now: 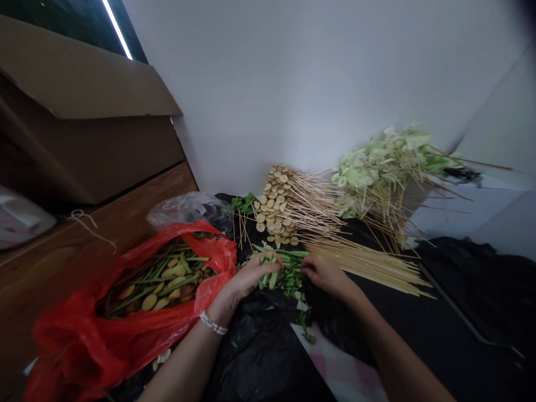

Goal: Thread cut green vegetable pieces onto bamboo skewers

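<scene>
My left hand (260,270), with a beaded bracelet at the wrist, is closed around several cut green bean pieces (273,279). To its right, my right hand (324,273) has its fingers curled at the edge of the green pile (291,276); whatever its fingertips hold is too small to make out. The pile lies on black plastic (263,346). Just behind my right hand, bare wooden skewers (368,261) lie in a bundle. Skewered potato slices (276,204) are stacked beyond the pile, beside a few skewers of green pieces (244,204).
An open red bag (138,329) of beans and potato slices stands at left, with clear plastic (188,207) behind it. Skewered cabbage (385,156) is heaped at the back right. A cardboard box (104,151) stands at the back left, a white wall behind.
</scene>
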{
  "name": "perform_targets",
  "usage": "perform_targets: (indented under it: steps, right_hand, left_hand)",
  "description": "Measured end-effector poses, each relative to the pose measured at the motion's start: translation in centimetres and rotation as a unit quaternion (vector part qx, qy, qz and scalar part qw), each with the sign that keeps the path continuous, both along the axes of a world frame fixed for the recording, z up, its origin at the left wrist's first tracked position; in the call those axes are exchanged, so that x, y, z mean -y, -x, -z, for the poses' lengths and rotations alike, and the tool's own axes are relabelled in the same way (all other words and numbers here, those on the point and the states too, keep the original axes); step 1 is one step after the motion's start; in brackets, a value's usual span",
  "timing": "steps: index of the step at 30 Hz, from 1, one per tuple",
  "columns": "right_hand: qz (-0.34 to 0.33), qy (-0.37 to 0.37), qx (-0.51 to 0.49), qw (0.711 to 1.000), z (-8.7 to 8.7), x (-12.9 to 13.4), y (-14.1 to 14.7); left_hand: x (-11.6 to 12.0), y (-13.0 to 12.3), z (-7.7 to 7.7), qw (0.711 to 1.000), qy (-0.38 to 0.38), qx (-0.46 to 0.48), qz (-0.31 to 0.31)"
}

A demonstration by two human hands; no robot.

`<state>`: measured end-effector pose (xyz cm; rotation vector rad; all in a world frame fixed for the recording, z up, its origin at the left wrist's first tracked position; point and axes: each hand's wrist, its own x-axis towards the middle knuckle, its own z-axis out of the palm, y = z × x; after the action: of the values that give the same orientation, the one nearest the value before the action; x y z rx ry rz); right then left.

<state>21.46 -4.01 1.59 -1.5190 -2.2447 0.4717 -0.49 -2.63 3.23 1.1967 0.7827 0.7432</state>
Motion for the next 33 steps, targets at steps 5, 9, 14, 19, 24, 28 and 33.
perform_targets:
  steps: [5, 9, 14, 19, 24, 28, 33]
  right_hand:
    - [0.072, -0.053, 0.125, 0.988, 1.4, 0.3, 1.2]
    - [0.062, -0.083, 0.16, 0.982, 1.2, 0.6, 1.6]
    - [0.071, -0.118, 0.065, 0.988, 0.4, 0.0, 1.1]
    - [0.118, -0.128, -0.151, 0.973, -0.8, -0.3, 0.0]
    - [0.141, -0.023, -0.327, 0.934, -1.6, -0.2, -0.4]
    - [0.11, -0.018, -0.331, 0.937, -1.3, -0.3, 0.1]
    - [0.056, -0.03, -0.232, 0.971, -0.5, -0.2, 0.6]
  left_hand:
    - [0.8, -0.1, -0.2, 0.961, -0.192, -0.129, 0.153]
    - [0.9, -0.3, 0.5, 0.921, -0.267, -0.175, 0.224]
    - [1.3, -0.3, 0.0, 0.91, -0.241, -0.168, 0.291]
    - [1.2, -0.5, -0.5, 0.94, -0.203, -0.12, 0.247]
    - [-0.4, -0.7, 1.4, 0.985, -0.143, -0.09, 0.039]
    - [-1.3, -0.5, 2.1, 0.988, -0.099, -0.015, -0.115]
    - [-1.5, -0.4, 2.3, 0.981, -0.12, -0.041, -0.149]
